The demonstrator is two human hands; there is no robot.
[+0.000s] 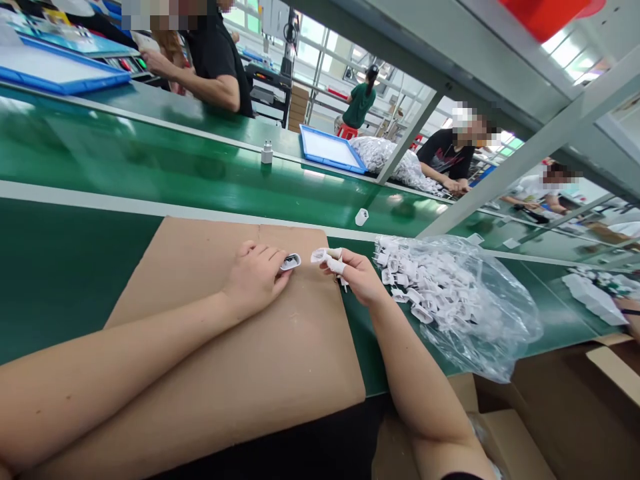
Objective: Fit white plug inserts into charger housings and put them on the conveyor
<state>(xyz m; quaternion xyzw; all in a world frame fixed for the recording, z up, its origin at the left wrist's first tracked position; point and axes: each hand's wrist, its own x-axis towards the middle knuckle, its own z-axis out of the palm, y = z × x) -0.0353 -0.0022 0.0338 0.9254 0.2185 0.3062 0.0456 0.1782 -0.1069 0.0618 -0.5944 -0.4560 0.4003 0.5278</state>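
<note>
A slanting metal post (pixel 500 175) rises by the far edge of the counter (pixel 75 267), between me and the far side of the room. Just right of my cardboard sheet (pixel 240 373), a clear plastic bag (pixel 505 327) sprawls from near the counter's far edge towards its near one, with white plug parts (pixel 440 287) heaped in and before it. Open cardboard boxes (pixel 575 393) stand below the near edge, at the right.

I count two white chargers (pixel 267 152) on the green belt beyond the far edge, one upright and one lying over, and two blue trays (pixel 333 148) past them. The heaped parts overlap too much to count.

My left hand (pixel 253 277) grips one white casing (pixel 290 261), its dark opening facing right, over the cardboard. My right hand (pixel 363 277), white coverings on its fingertips, pinches one white piece (pixel 319 255) just beside it, apart from the casing.
</note>
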